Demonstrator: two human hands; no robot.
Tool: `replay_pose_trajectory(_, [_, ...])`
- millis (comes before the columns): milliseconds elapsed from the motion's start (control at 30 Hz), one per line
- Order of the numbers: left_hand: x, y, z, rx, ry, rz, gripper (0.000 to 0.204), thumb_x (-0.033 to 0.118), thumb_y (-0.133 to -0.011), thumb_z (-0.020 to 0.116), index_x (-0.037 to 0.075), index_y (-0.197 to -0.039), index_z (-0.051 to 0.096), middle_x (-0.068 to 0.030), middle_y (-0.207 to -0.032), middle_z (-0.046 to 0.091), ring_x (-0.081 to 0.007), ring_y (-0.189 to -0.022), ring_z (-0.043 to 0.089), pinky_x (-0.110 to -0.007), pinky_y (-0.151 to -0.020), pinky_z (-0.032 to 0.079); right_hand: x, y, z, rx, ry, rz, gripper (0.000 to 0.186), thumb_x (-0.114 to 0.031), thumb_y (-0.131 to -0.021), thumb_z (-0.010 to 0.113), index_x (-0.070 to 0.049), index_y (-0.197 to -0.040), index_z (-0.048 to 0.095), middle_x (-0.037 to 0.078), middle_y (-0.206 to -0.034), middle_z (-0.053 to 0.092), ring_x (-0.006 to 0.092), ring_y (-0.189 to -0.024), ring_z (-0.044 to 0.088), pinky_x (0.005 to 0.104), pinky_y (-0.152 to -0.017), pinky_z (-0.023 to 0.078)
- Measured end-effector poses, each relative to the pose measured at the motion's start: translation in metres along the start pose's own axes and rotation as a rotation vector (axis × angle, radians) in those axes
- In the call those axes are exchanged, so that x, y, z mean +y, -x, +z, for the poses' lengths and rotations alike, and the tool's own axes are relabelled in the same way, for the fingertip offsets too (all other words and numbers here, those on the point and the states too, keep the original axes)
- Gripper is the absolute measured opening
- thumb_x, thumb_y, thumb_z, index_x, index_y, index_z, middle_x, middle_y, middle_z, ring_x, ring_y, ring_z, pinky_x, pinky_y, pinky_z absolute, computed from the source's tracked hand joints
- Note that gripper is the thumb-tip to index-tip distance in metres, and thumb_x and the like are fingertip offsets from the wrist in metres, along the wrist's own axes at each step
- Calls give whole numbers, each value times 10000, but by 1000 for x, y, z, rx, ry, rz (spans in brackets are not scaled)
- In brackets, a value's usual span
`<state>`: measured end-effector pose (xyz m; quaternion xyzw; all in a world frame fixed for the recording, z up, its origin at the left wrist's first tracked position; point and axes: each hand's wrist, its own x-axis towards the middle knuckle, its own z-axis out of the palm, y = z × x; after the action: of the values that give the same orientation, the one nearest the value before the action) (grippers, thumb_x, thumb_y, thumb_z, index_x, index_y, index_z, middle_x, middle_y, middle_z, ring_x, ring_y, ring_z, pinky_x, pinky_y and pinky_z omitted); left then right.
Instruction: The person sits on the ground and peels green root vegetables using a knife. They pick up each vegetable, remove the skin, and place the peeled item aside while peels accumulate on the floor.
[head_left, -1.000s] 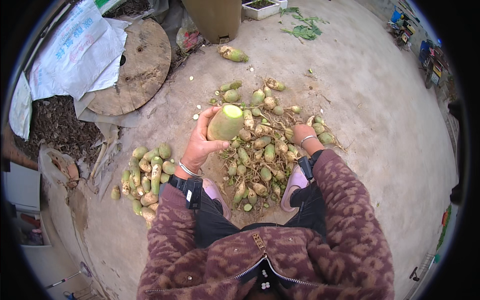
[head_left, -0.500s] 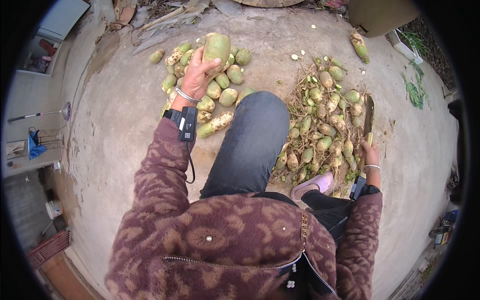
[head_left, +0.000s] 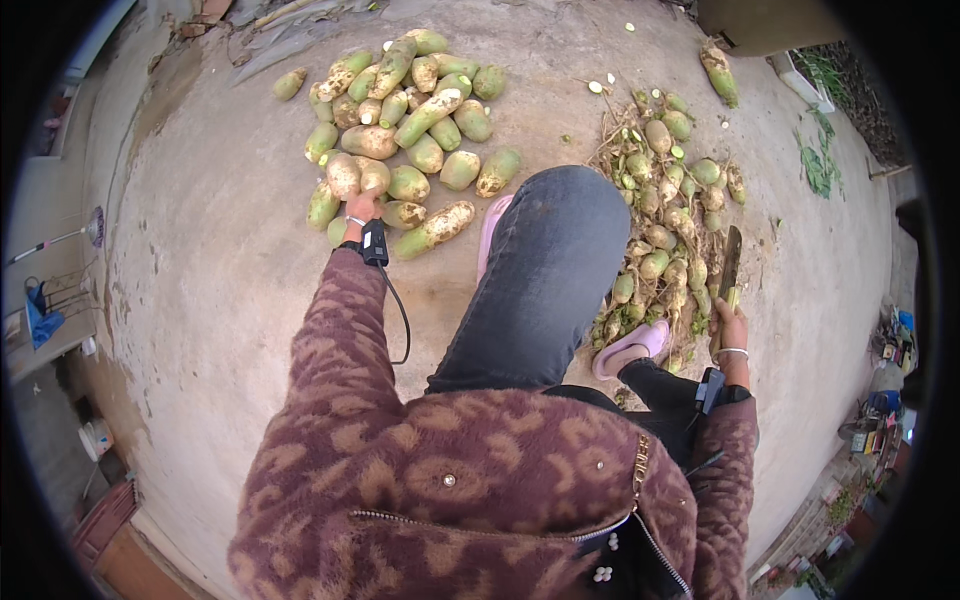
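My left hand is down at the near left edge of a pile of green-and-white radishes. It touches a pale, soil-marked radish and another close beside it. Its fingers are mostly hidden there, so whether they grip one I cannot tell. Over on the right, my right hand is closed round the light handle of a long-bladed knife. The dark blade points away from me, beside a heap of radishes with roots and soil on them.
My bent knee stands between the two piles, and a pink slipper touches the right heap. A lone radish lies far right near a large brownish container. Cut slices and green leaves are scattered on the concrete.
My left hand, which held a large green radish up above the left pile, has lowered to the pile's near edge. The knife has stayed in my right hand, and the view has shifted slightly.
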<state>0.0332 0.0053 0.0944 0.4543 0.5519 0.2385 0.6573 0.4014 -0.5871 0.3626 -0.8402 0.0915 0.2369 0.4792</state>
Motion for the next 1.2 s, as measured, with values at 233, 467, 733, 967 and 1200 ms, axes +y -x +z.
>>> replay_pose_trajectory(233, [18,-15,13,82,-118,-325,640,322,-825,664,99,-1376,424,-163,-1338,463,-353,-1167,479,-466,-948,432,-23,13,-38,602,79,-580,357,-239,-768,723,-10,-1029,643,50,-776,636,102,-595,561,277,-559,469])
replay_pose_trajectory(467, [165,38,60,-163,95,-64,552,250,-960,516,-7,-1416,340,-149,-1416,447,-274,-1285,466,-387,-1061,397,58,-40,-64,365,-263,-82,153,-82,-776,699,2,-893,648,45,-712,628,127,-539,559,265,-497,437])
replay_pose_trajectory(733, [339,255,275,-694,113,381,474,180,-987,445,2,-1418,362,-167,-1434,431,-251,-1298,451,-345,-1068,384,171,-86,27,466,-709,236,238,-109,-809,700,5,-980,580,104,-788,634,180,-538,570,327,-476,447])
replay_pose_trajectory(967, [232,325,430,-1067,-144,129,423,162,-940,522,-7,-1325,482,-161,-1259,587,-224,-1073,605,-338,-945,461,198,-123,76,423,-238,327,528,-207,-801,691,59,-1220,514,168,-882,672,290,-736,648,401,-710,507])
replay_pose_trajectory(1200, [196,319,443,-1364,-641,224,472,203,-917,597,59,-1351,478,-111,-1278,579,-193,-1146,560,-322,-966,441,143,-133,13,415,-558,74,142,-53,-743,691,14,-856,640,49,-687,617,150,-525,555,314,-491,437])
